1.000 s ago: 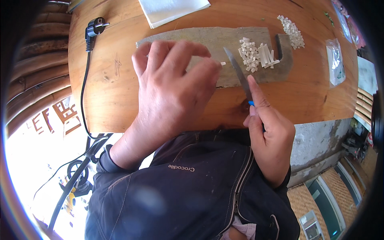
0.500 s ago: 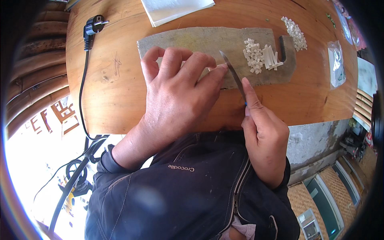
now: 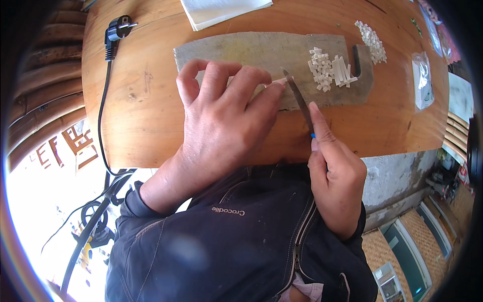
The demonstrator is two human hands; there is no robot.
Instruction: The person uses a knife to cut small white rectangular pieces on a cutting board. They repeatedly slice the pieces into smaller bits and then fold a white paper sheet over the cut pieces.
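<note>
Two hands at work over a board [image 3: 251, 46]; the clock face is centred on the knife's tip, twelve pointing away from the person. At eight o'clock, the left hand [image 3: 229, 113] draws thumb and forefinger nearly together on a white strip [image 3: 283, 79], mostly hidden by the fingers. Its other fingers arch high, probably so that they clear the blade. At five o'clock, the right hand [image 3: 338, 168] wraps its grip closely round the handle of the knife [image 3: 301, 99], forefinger laid along the blade, presumably to steer and press. The blade slants across the strip's end, just beside the left fingertips; whether it touches the strip cannot be told. At three o'clock on the board lie cut bits [image 3: 318, 69] and, just beyond, longer pieces [image 3: 341, 71], apparently set aside within reach yet clear of the blade. A separate heap [image 3: 371, 44] lies off the board, between two and three. The board probably spares the bench [image 3: 151, 118] from the edge. Paper [image 3: 226, 11] near eleven and a plug [image 3: 119, 29] between nine and ten sit well apart from the blade.
</note>
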